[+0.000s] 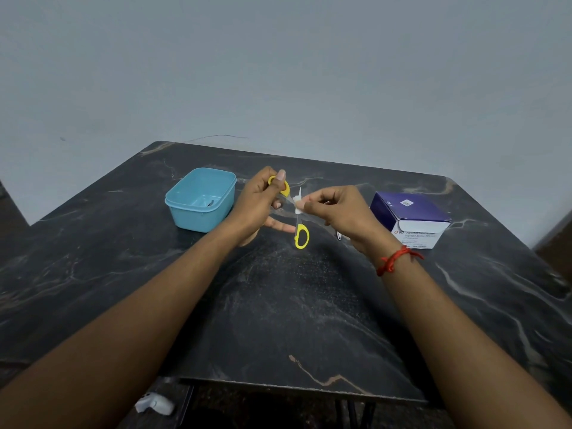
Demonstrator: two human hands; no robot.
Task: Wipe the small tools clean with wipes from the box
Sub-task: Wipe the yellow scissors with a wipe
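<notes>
Head camera is looking down on a dark marble-patterned table [278, 305] that is filling the lower half of the frame, with a plain grey wall [278, 72] taking up the upper half. Just above the centre of the frame, the left hand [260, 205] is gripping a pair of yellow-handled scissors [301, 236], its fingers curling round the upper handle loop and the thumb pointing upward beside it. The scissors are standing spread apart in the air above the table, and the second yellow loop is hanging lower, right of the left hand's fingertips. The right hand [337, 212] is coming in from the right of the frame and pinching a small white wipe [298, 207] between thumb and fingertips, and the wipe is folding round one blade where the two hands are meeting. A red thread [394, 260] is circling the right wrist. At the right of the frame, a purple and white box [411, 212] is sitting on the table, well apart from the scissors. A small metal piece [339, 235] is peeking out from under the right wrist, too hidden to identify. Left of the hands, a light blue tub [185, 218] is standing open with a small dark item [211, 203] lying inside. At the bottom left, below the table edge, a blurred white object [154, 404] is lying on the floor.
</notes>
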